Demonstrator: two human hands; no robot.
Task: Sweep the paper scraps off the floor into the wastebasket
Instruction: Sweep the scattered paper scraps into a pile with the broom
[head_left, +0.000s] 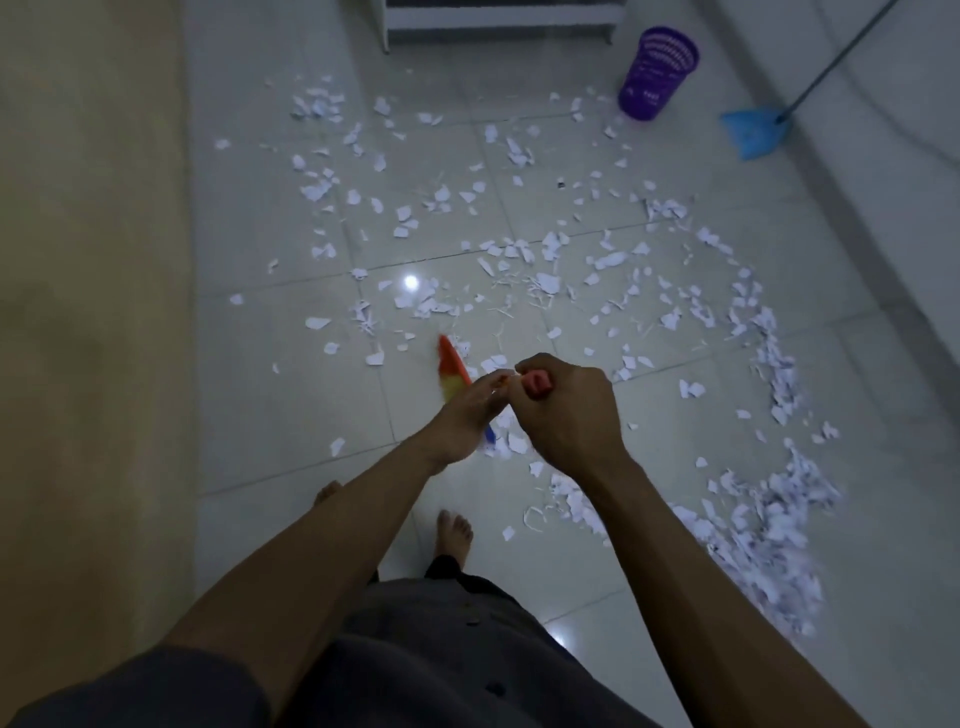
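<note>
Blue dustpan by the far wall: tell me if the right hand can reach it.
Probably not. The right hand grips the broom by its red handle end, and the dustpan lies far off beside the purple wastebasket; nothing blocks the path.

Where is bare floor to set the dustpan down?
Nearly bare floor lies between the beige wall and the broom; another patch lies before the white furniture, left of the wastebasket. The scraps crowd the middle and pile thickest at the right.
</note>
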